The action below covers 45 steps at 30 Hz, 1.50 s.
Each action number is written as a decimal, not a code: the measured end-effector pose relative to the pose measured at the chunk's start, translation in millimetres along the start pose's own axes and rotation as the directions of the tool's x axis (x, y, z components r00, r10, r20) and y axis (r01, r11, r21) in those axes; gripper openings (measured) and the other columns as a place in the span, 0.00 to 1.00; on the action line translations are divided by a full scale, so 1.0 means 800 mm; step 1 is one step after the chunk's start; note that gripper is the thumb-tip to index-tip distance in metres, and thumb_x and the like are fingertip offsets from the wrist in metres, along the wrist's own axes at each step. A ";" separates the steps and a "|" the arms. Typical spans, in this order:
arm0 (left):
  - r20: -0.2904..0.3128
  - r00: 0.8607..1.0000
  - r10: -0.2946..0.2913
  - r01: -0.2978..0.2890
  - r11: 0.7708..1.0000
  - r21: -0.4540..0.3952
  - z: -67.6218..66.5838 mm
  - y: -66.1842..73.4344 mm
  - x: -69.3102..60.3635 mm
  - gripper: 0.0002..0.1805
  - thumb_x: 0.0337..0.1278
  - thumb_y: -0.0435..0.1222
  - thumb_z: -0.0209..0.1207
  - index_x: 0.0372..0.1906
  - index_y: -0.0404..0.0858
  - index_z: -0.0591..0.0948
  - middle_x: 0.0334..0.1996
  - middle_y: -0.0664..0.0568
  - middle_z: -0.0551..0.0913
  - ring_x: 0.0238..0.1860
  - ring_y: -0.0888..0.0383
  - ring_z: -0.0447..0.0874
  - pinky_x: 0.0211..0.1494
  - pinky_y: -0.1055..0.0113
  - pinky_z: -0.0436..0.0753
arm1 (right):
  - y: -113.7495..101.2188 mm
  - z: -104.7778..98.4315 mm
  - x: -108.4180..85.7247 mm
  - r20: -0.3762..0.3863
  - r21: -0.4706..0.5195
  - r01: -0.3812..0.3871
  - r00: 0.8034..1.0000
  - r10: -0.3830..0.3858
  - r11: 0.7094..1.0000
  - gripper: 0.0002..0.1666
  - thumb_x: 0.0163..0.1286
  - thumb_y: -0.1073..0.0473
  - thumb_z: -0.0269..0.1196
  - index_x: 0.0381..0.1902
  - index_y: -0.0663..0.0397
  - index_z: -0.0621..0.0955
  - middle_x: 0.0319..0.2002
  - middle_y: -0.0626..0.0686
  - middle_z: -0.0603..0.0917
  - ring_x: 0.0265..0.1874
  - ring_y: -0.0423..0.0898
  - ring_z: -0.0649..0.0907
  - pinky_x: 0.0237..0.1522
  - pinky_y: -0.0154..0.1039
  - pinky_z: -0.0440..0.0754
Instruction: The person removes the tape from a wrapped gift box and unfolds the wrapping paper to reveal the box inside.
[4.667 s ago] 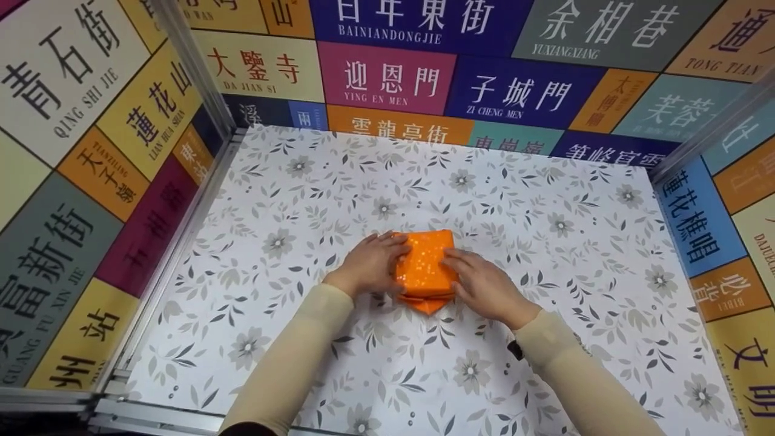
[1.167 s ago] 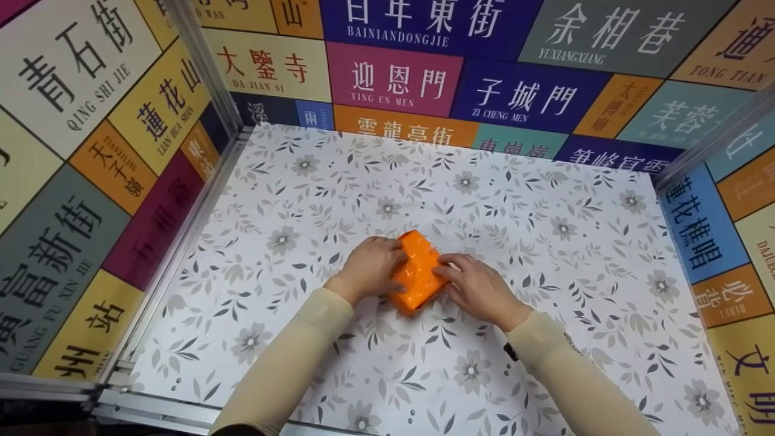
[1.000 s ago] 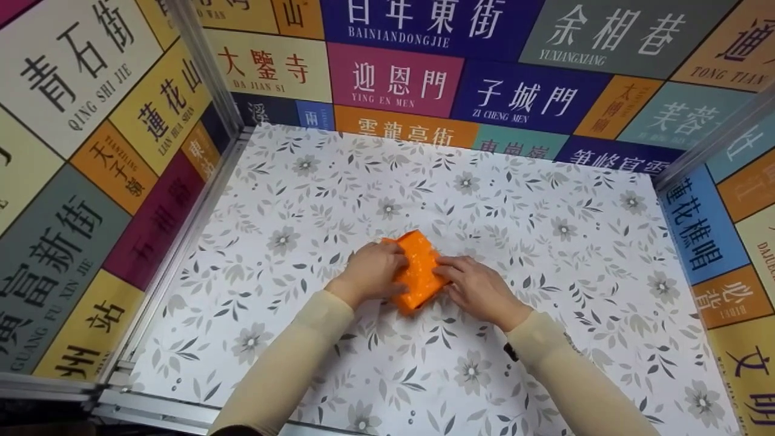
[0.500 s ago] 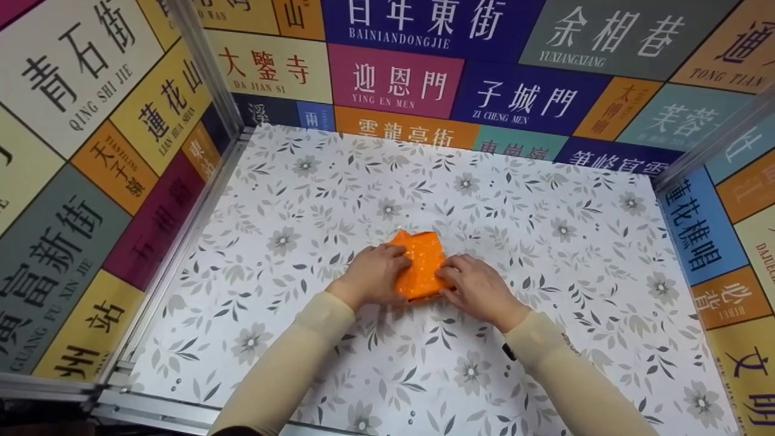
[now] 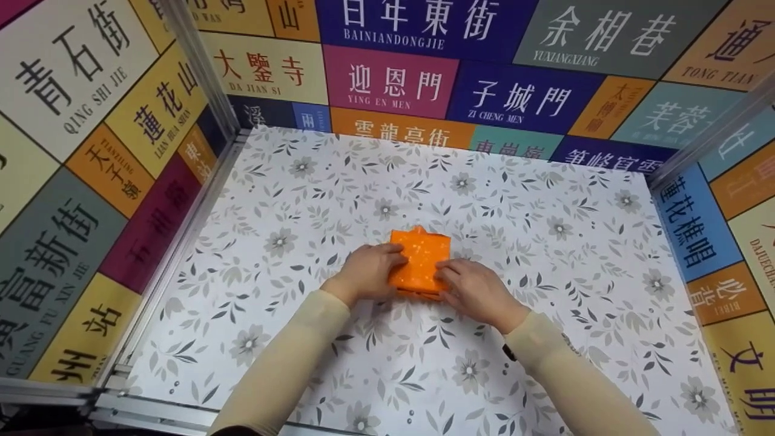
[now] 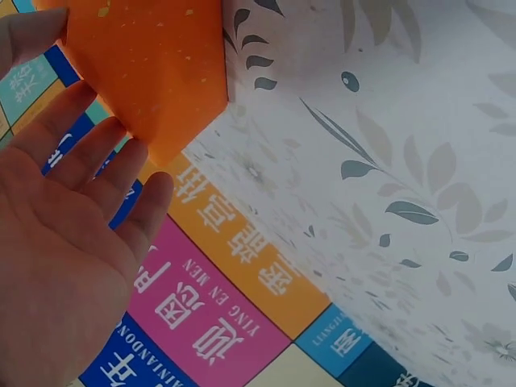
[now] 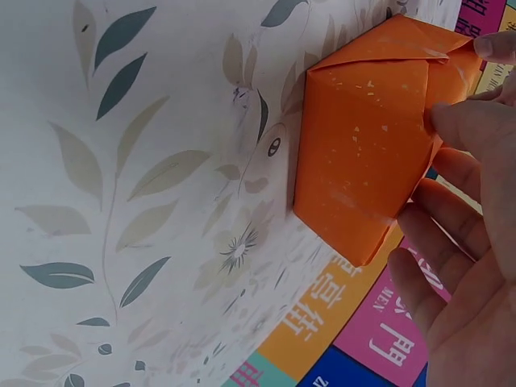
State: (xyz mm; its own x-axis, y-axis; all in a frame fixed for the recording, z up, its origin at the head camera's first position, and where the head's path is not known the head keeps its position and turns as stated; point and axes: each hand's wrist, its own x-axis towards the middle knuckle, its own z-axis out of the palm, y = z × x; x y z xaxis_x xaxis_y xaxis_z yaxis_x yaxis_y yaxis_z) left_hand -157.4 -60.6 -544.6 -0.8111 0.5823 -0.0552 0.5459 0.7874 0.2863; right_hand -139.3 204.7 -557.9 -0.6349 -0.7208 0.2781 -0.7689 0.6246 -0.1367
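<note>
An orange folded paper box (image 5: pixel 422 257) with pale flecks stands on the floral cloth between both hands. Folded flaps show on its upper part in the right wrist view, where the right hand (image 7: pixel 463 234) pinches its edge with thumb and a finger; the other fingers stretch out beside it. At the box's left side, the left hand (image 5: pixel 369 269) touches the paper with its fingertips. In the left wrist view the left fingers are spread and nearly straight along the orange paper (image 6: pixel 153 72). The box's inside is hidden.
A white cloth (image 5: pixel 290 339) with grey flowers covers the table. Colourful panels (image 5: pixel 387 82) with Chinese lettering wall it in at the back and sides. A metal frame (image 5: pixel 157 266) runs along the left edge.
The box has turned on the table: a second ago it lay with a corner pointing forward, now its sides face front. Both hands stay at its sides, with fingers shifted slightly.
</note>
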 end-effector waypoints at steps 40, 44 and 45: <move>0.034 0.999 -0.010 0.011 0.999 -0.043 -0.001 -0.003 0.004 0.37 0.55 0.52 0.68 0.70 0.45 0.74 0.71 0.51 0.69 0.70 0.52 0.67 0.70 0.56 0.67 | -0.027 0.013 0.044 -0.037 -0.010 -0.016 0.999 0.016 1.000 0.04 0.65 0.56 0.69 0.37 0.49 0.86 0.35 0.47 0.79 0.31 0.47 0.78 0.31 0.45 0.77; 0.041 0.999 -0.012 0.014 0.999 -0.038 0.000 -0.004 0.003 0.37 0.56 0.52 0.67 0.70 0.45 0.74 0.71 0.52 0.69 0.70 0.53 0.66 0.70 0.56 0.67 | -0.027 0.013 0.047 0.006 -0.007 -0.055 0.998 0.055 0.998 0.03 0.67 0.56 0.65 0.35 0.49 0.83 0.34 0.47 0.78 0.31 0.47 0.79 0.33 0.45 0.78; 0.044 0.999 -0.015 0.016 0.999 -0.039 0.000 -0.005 0.003 0.37 0.56 0.52 0.67 0.70 0.45 0.74 0.71 0.52 0.69 0.70 0.53 0.66 0.70 0.57 0.67 | -0.027 0.012 0.047 0.019 -0.002 -0.064 0.998 0.064 0.998 0.03 0.68 0.56 0.64 0.35 0.49 0.83 0.34 0.46 0.78 0.31 0.47 0.78 0.33 0.44 0.78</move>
State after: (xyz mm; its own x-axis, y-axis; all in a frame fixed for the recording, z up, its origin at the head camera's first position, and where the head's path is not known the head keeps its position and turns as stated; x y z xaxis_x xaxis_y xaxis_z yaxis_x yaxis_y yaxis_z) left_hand -161.1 -62.2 -546.0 -0.8089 0.5791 -0.1016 0.5240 0.7885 0.3221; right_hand -147.2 161.1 -553.6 -0.6841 -0.6850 0.2505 -0.7266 0.6700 -0.1521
